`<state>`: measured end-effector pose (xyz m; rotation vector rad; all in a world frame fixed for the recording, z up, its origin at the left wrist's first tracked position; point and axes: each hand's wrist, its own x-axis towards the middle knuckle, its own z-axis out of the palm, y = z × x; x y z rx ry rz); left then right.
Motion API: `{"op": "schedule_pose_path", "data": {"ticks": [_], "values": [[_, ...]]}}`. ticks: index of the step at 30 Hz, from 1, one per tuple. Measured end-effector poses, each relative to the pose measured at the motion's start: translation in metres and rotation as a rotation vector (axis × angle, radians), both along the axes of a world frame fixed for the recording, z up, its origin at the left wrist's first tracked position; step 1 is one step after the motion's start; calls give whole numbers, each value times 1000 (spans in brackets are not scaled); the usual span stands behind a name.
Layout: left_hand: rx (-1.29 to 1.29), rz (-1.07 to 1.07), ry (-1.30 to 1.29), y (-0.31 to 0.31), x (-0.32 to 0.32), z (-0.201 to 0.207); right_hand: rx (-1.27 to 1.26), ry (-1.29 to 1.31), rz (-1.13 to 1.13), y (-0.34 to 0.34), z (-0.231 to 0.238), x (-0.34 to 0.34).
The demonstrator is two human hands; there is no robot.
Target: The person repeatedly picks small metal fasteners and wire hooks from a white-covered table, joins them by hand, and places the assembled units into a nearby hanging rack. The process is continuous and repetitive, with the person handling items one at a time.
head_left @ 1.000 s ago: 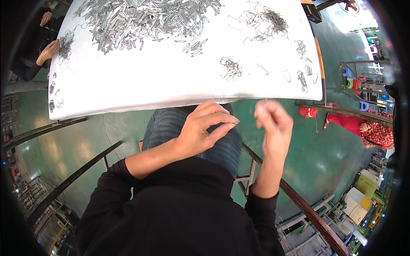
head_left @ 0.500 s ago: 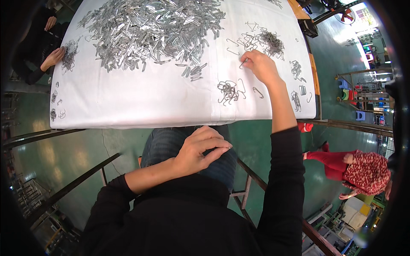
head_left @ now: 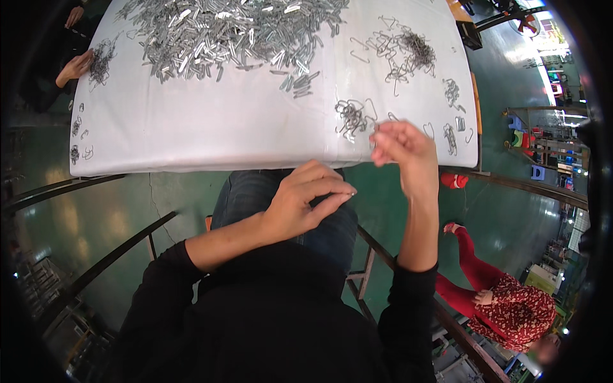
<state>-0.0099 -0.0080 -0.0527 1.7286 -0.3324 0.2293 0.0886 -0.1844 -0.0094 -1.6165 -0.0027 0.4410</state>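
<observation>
My left hand [head_left: 308, 196] is above my lap, just off the table's near edge, thumb and forefinger pinched together. A tiny bright tip shows between them; the rest of what they hold is hidden. Over the table's near right edge, my right hand [head_left: 403, 148] has its fingers closed, with a thin bent wire hook faintly visible at the fingertips. Beside it lies a small cluster of wire hooks [head_left: 351, 119]. Farther off is a bigger tangle of wire hooks [head_left: 418, 54], with loose ones spread to its left.
A large heap of small shiny metal strips [head_left: 236, 38] covers the far middle of the white-covered table [head_left: 204, 127]. Smaller hook clusters [head_left: 451, 139] lie along the right edge. At far left, another person's hand [head_left: 78, 66] touches a wire pile [head_left: 101, 64]. A person in red [head_left: 504, 306] is at right.
My right hand has come back from the big hook tangle toward the table's near edge. My left hand keeps its pinch. The person in red has shifted lower in view.
</observation>
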Motion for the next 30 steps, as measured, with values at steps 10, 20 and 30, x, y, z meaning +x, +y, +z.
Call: {"op": "schedule_pose_path", "data": {"ticks": [10, 20, 30], "values": [[35, 30, -40, -5, -2, 0, 477, 123, -259, 13, -3, -98], [14, 50, -17, -5, -3, 1, 290, -279, -381, 32, -16, -102], [694, 539, 49, 76, 112, -46, 176, -427, -396, 37, -22, -106]]}}
